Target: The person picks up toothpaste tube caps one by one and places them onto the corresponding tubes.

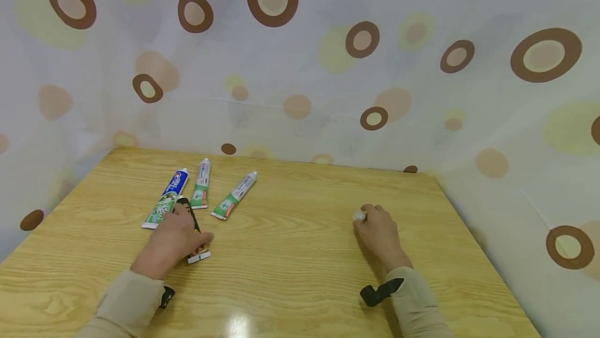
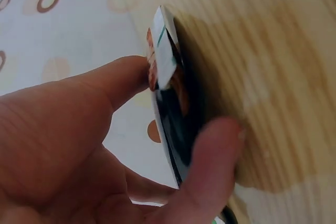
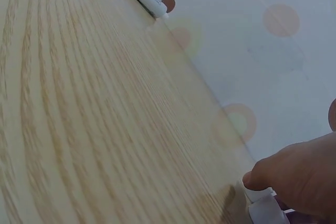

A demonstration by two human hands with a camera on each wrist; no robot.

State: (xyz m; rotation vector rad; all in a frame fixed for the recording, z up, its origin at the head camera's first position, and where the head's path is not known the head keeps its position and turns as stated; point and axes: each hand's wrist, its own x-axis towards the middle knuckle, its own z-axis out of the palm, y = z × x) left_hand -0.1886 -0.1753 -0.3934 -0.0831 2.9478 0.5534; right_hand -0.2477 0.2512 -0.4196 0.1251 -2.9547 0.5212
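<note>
My left hand (image 1: 171,239) grips a black toothpaste tube (image 1: 194,214) with a white crimped end by its edges. In the left wrist view that tube (image 2: 176,124) lies between the thumb and the fingers, close to the wood. Far to the right, my right hand (image 1: 380,234) pinches a small whitish thing (image 1: 359,216) at the tabletop. The right wrist view shows this white, cap-like piece (image 3: 268,211) with a bit of purple beside it; the hand hides the rest. Beside the left hand lies a blue and green toothpaste tube (image 1: 172,188), partly covered by its fingers.
Two white and green toothpaste tubes, one upright in view (image 1: 201,184) and one slanted (image 1: 234,196), lie right of the blue one. A wooden table (image 1: 281,275) carries everything. Patterned cloth (image 1: 300,67) rises along its back and sides.
</note>
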